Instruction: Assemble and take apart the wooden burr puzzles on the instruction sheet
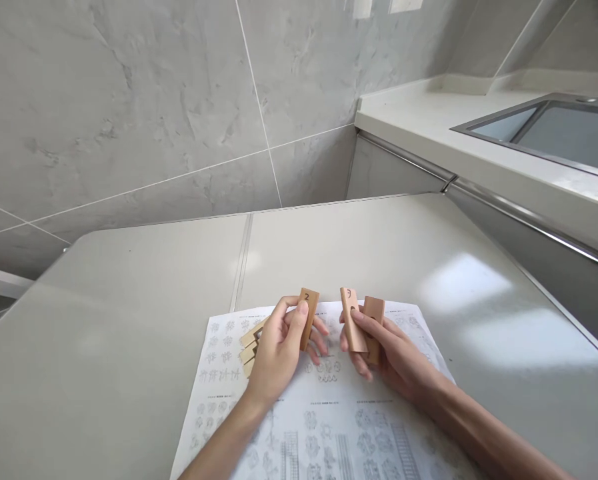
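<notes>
Apart, both hands (279,345) pinch blocks (310,323).

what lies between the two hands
Besides the held blocks, the head view shows just printed paper between the left hand and right hand.

Grey tiled wall (153,100), glossy pale table (103,320), white counter (413,113)

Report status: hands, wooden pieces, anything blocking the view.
Left hand holds one wooden piece marked 2. Right hand holds two wooden pieces. Left hand partly hides pale pieces on printed sheet.
</notes>
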`<state>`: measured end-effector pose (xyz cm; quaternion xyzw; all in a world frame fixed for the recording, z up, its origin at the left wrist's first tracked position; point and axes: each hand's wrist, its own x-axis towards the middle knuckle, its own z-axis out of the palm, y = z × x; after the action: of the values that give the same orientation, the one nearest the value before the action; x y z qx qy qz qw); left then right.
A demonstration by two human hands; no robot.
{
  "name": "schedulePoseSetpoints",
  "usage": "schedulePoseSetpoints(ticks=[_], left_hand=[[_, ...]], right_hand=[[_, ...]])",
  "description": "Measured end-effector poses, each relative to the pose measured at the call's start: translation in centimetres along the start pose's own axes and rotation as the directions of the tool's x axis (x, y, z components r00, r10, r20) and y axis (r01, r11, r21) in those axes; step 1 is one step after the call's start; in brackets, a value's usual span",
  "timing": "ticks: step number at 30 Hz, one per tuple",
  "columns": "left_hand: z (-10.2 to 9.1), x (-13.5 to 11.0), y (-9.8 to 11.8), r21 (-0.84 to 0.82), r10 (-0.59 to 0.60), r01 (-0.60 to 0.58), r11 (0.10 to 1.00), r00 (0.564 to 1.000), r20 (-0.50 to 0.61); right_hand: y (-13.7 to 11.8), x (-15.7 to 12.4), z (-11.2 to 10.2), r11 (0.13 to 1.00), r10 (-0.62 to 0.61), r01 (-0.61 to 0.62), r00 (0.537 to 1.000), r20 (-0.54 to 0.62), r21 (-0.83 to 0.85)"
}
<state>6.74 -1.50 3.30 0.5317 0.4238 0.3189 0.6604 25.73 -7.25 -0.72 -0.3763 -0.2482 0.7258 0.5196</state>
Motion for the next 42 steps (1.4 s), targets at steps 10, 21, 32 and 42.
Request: schedulePoseSetpoints(ticks=[10, 21, 32, 42], left_hand=[[1.1, -1.4, -1.3, 0.062, -0.058, 0.048, 0.997, 0.983, 0.174], [-1.0, -0.3, -2.4, 0.245, 0.079, -0.088, 0.966, 0.996, 0.045], [-2.4, 0.2, -2.6, -0.135, -0.07, 0.057, 0.989, 0.993, -0.097], [-0.4, -1.3, -3.0, -0.216, -0.101, 0.12, 0.969, 0.99, 0.098]], right_hand=[[-0.2, 0.1, -0.5, 1.0, 0.019, -0.018, 0.998, -0.058, 0.009], [0.3, 0.0, -1.0, 0.998, 0.051, -0.053, 0.998, -0.048, -0.041], [-0.2, -0.6, -0.3, 0.941, 0.056, -0.042, 0.998, 0.031, -0.335], [-0.6, -1.0, 0.7, 0.834, 0.112, -0.044, 0.989, 0.092, -0.55]])
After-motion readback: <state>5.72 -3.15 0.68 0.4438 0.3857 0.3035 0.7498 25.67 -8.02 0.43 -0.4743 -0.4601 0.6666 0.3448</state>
